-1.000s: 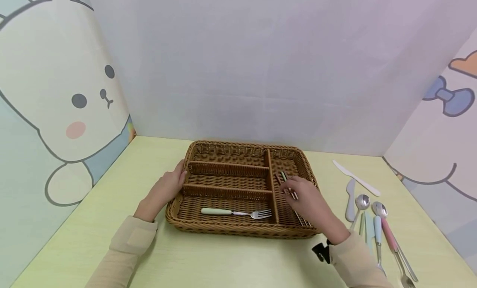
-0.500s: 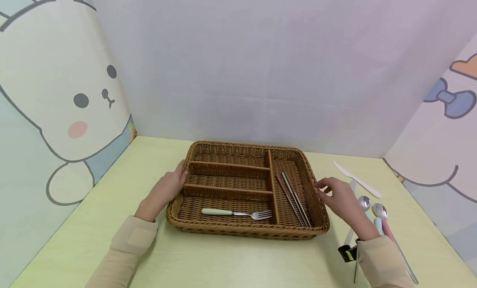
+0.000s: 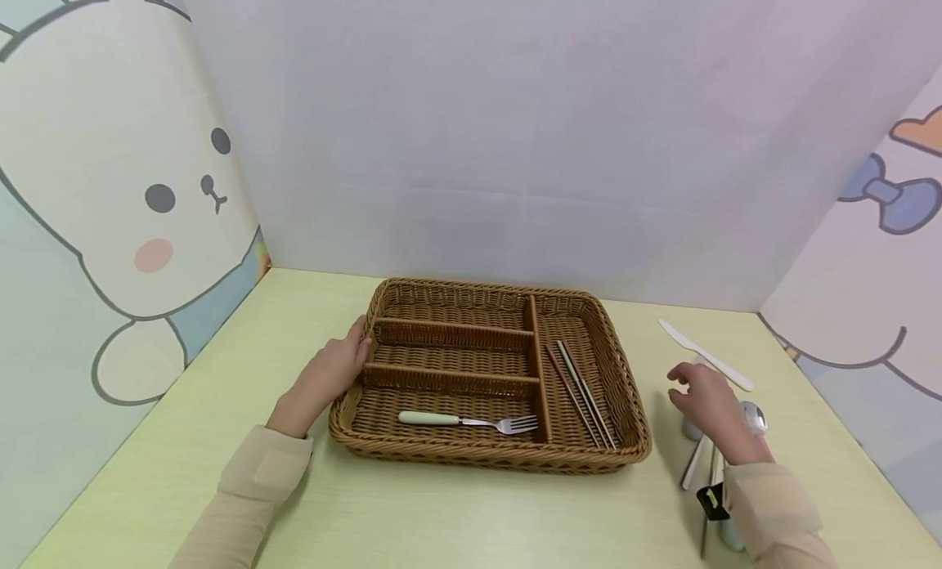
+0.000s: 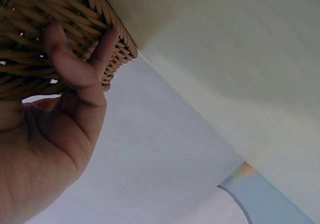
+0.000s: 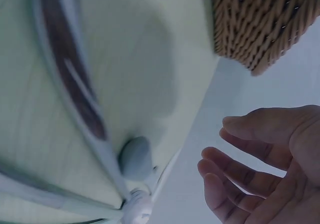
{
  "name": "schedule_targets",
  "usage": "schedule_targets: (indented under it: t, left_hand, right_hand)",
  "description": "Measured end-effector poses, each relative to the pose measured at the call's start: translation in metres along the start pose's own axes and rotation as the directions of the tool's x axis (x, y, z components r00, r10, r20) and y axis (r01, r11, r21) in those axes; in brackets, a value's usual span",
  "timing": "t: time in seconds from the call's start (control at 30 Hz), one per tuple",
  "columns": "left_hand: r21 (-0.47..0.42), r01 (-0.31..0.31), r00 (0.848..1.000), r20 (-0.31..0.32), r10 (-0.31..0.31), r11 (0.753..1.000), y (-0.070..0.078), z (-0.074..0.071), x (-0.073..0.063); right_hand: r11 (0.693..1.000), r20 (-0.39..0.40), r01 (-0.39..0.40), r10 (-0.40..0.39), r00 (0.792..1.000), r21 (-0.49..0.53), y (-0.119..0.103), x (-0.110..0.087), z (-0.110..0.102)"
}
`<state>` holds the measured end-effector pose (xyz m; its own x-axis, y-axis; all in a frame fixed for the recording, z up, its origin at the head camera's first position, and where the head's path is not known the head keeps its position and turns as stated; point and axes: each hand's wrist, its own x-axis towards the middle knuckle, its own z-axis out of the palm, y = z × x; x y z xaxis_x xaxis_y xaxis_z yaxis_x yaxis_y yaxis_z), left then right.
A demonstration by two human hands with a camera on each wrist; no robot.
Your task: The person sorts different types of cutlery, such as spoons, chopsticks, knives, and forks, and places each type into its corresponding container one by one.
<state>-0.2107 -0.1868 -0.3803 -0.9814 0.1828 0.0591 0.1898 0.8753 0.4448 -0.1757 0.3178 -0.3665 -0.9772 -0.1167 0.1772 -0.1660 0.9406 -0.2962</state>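
Note:
A brown wicker tray [image 3: 625,389] with several compartments sits mid-table. My left hand [image 3: 327,377] holds its left rim, fingers curled against the weave [image 4: 30,34] in the left wrist view. A pair of metal chopsticks [image 3: 583,393] lies in the right compartment. A pale-green-handled fork [image 3: 464,421] lies in the front one. My right hand [image 3: 708,405] hovers to the right of the tray over loose cutlery, fingers relaxed and holding nothing [image 5: 260,154].
A white knife [image 3: 704,354] lies at the back right. A spoon [image 3: 755,418] and other cutlery handles [image 3: 695,463] lie partly under my right hand. Printed walls close the table on three sides. The tray's two back compartments hold nothing.
My right hand has let go of the chopsticks in the tray's right compartment and moved right, out over the loose cutlery. The left hand has stayed on the rim.

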Motion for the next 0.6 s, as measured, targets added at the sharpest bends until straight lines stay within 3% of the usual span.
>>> schedule_targets:
  t: [0.3, 0.6]
  left_hand:
    - [-0.003, 0.012, 1.0, 0.01, -0.012, 1.0, 0.002, -0.002, -0.001]
    - [-0.001, 0.013, 1.0, 0.008, -0.013, 1.0, 0.002, -0.002, 0.0]
  right_hand:
    - [0.997, 0.088, -0.064, 0.067, 0.994, -0.035, 0.016, 0.001, 0.002]
    - [0.989, 0.179, -0.134, 0.143, 0.973, -0.061, 0.019, 0.001, 0.001]
